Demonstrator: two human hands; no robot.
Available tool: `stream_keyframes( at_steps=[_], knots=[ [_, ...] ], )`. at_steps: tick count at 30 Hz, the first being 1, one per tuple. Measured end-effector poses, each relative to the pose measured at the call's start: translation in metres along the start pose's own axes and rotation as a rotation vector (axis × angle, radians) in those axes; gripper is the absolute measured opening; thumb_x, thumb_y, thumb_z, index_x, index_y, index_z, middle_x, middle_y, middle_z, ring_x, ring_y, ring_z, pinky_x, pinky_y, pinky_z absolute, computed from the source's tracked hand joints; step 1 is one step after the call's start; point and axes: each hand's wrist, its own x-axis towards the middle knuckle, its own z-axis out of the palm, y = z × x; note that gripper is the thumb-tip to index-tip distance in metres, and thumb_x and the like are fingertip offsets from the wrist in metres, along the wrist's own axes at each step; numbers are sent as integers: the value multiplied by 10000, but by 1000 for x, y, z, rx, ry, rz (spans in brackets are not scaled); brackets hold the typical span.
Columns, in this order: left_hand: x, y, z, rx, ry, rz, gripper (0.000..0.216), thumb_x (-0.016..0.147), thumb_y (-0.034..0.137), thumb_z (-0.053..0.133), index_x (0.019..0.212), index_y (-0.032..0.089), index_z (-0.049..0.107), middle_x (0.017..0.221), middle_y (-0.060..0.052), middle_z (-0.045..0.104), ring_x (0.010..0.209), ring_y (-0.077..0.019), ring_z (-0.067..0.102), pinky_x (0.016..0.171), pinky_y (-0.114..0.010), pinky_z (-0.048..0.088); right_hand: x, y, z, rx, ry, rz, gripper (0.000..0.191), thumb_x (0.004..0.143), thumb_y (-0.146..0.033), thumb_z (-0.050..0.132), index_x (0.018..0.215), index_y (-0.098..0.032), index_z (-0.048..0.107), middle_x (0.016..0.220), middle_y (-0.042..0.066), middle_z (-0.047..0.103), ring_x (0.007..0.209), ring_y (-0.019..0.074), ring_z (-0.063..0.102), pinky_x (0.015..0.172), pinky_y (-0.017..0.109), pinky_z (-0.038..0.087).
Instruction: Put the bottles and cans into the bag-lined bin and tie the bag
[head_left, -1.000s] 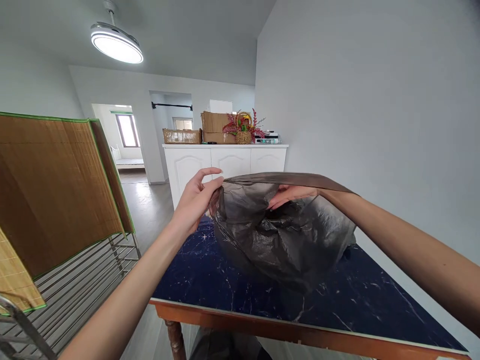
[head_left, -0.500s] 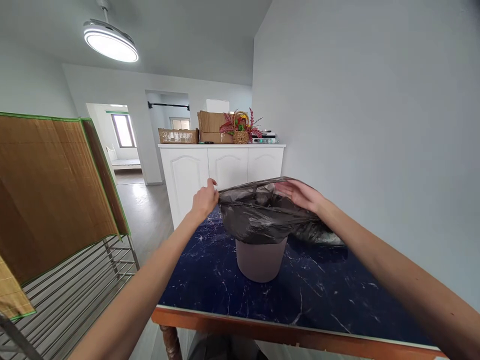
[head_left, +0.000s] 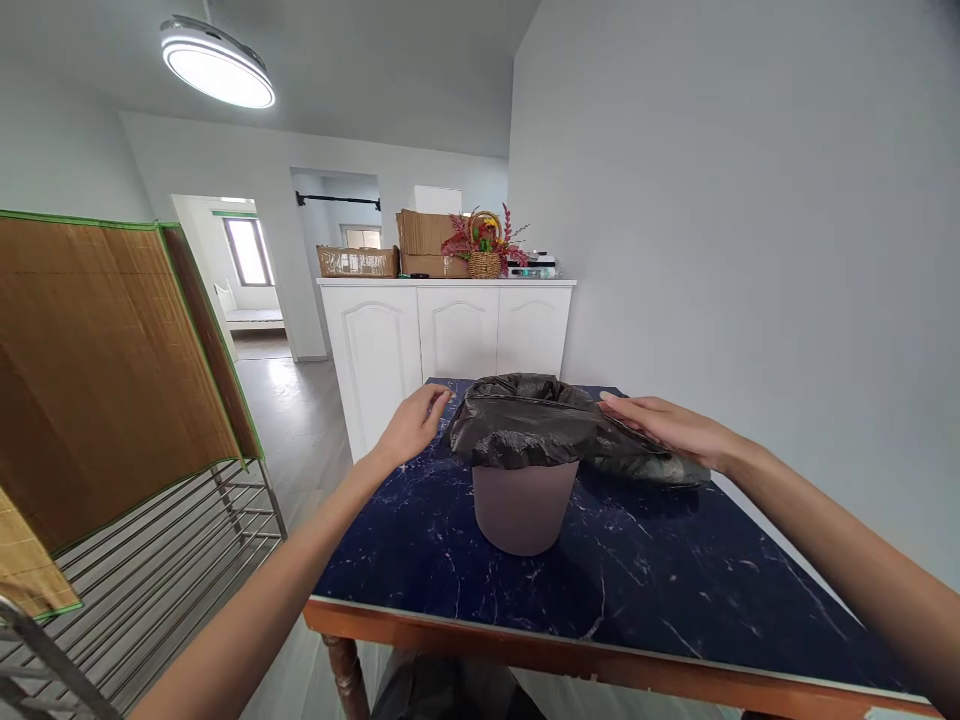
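A small pale bin (head_left: 523, 505) stands on the dark blue marble-patterned table (head_left: 645, 580). A dark grey plastic bag (head_left: 525, 430) is draped over the bin's rim and trails off to the right on the tabletop. My left hand (head_left: 415, 424) is at the bag's left edge, fingers curled together by the plastic. My right hand (head_left: 664, 423) lies flat on the bag's right side, fingers stretched out.
A white cabinet (head_left: 450, 330) stands behind the table with cardboard boxes (head_left: 424, 242) and a flower basket (head_left: 484, 250) on top. A bamboo mat (head_left: 97, 370) hangs over a metal rack (head_left: 150, 590) at the left. The grey wall runs along the table's right side.
The bag was held open in the air over the table; it has come down over the bin's rim. Both hands dropped with it, and the right hand now rests flat on it.
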Motion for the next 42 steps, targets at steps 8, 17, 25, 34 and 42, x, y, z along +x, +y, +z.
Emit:
stream_keyframes(
  at_steps=[8,17,25,34,42],
  knots=[
    [-48,29,0,-214,49,202,362,1039,583,526,1103,239,619,1024,-61,715,900,-246,669,783,-351,509,-62,-4,27,-558,304,-423,398,1015,-618,605,1199,-276,690,1223,96,752,1047,291,737,810,394,625],
    [-91,4,23,290,333,834,123,964,105,599,990,225,593,1025,-78,656,904,-223,601,825,-375,480,-72,37,45,-895,120,-753,128,1018,-181,500,1027,-255,604,1064,95,688,915,270,687,740,408,581],
    [-101,-12,40,362,-43,800,181,922,372,794,970,223,702,1086,-80,709,1068,-279,648,954,-419,491,-68,47,63,-786,-103,-681,379,1030,-159,497,1316,-330,678,1254,81,773,1094,293,772,921,440,646],
    [-71,47,5,-59,428,480,208,1088,337,504,1209,229,632,1304,-115,678,1268,-264,601,1098,-456,474,-58,-7,48,-592,370,-644,289,1107,-388,485,1341,-292,624,1367,93,694,1256,277,682,1041,427,593],
    [5,71,-18,55,-92,519,694,1150,483,156,1127,242,807,1203,-40,803,1285,-251,656,1208,-429,379,-6,-26,50,-671,91,-591,535,1143,-551,285,1432,-287,650,1518,49,649,1504,274,501,1341,584,225]
  ],
)
